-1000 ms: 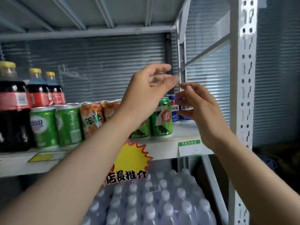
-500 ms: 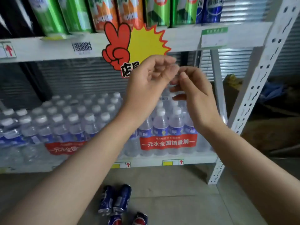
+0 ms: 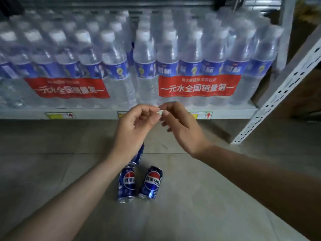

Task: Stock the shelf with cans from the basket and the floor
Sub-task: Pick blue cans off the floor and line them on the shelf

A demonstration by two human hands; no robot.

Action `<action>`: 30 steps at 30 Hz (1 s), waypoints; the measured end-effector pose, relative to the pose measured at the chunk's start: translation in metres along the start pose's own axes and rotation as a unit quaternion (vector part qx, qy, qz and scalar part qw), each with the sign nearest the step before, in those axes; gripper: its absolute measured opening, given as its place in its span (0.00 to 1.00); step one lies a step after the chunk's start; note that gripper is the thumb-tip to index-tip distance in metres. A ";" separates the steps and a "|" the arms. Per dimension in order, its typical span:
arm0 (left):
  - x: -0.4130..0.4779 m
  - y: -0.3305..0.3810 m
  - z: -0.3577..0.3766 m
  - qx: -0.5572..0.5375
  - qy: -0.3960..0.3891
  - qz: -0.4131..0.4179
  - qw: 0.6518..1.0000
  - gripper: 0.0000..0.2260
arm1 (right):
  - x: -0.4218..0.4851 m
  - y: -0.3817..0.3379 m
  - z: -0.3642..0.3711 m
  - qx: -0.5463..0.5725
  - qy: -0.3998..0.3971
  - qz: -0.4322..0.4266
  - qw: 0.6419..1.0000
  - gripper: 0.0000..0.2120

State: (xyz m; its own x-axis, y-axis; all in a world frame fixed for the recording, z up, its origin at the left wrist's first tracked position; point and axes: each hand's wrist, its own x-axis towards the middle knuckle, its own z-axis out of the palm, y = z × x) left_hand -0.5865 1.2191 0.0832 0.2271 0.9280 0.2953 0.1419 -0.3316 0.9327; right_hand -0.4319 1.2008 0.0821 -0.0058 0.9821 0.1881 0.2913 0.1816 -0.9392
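Note:
Two blue cola cans lie on their sides on the grey floor, one (image 3: 126,186) to the left and one (image 3: 151,183) to the right. A third blue can (image 3: 139,154) shows partly behind my left wrist. My left hand (image 3: 133,131) and my right hand (image 3: 181,131) hover above the cans. Their fingers are curled and the fingertips are pinched together, touching each other. A tiny pale speck (image 3: 160,112) sits between the fingertips; I cannot tell what it is. Neither hand holds a can. No basket is in view.
Shrink-wrapped packs of water bottles (image 3: 198,66) fill the bottom shelf (image 3: 86,114) straight ahead. A white perforated shelf post (image 3: 278,94) slants down to the floor at the right. A brown box (image 3: 302,105) sits beyond it.
My view has dropped from the can shelf down to the floor. Both hands came down together, still pinched at the fingertips. The cans on the floor are now closer and central.

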 end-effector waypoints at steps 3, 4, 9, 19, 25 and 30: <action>-0.016 -0.054 -0.014 0.019 0.019 -0.081 0.996 0.08 | -0.003 0.045 0.028 -0.002 -0.015 0.056 0.998 0.09; -0.020 -0.073 -0.021 0.027 0.027 -0.111 0.993 0.09 | -0.003 0.059 0.038 -0.003 -0.016 0.074 0.997 0.09; -0.025 -0.161 -0.064 0.071 0.083 -0.233 0.966 0.05 | 0.013 0.133 0.089 -0.028 -0.047 0.158 0.986 0.09; -0.018 -0.263 -0.102 0.099 0.135 -0.360 0.918 0.09 | 0.055 0.222 0.156 -0.079 -0.049 0.291 0.952 0.17; -0.021 -0.283 -0.112 0.067 0.027 -0.460 0.885 0.35 | 0.058 0.238 0.174 -0.020 -0.075 0.371 0.925 0.24; -0.013 -0.279 -0.114 0.016 -0.002 -0.471 0.882 0.18 | 0.067 0.236 0.172 0.007 -0.086 0.388 0.917 0.22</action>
State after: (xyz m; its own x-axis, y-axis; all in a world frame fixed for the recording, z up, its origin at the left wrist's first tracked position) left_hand -0.7385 1.3191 -0.1579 -0.0025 0.7944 -0.6074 0.2961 0.5808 0.7583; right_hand -0.5284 1.3182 -0.1767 0.0470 0.8087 -0.5864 0.2591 -0.5768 -0.7747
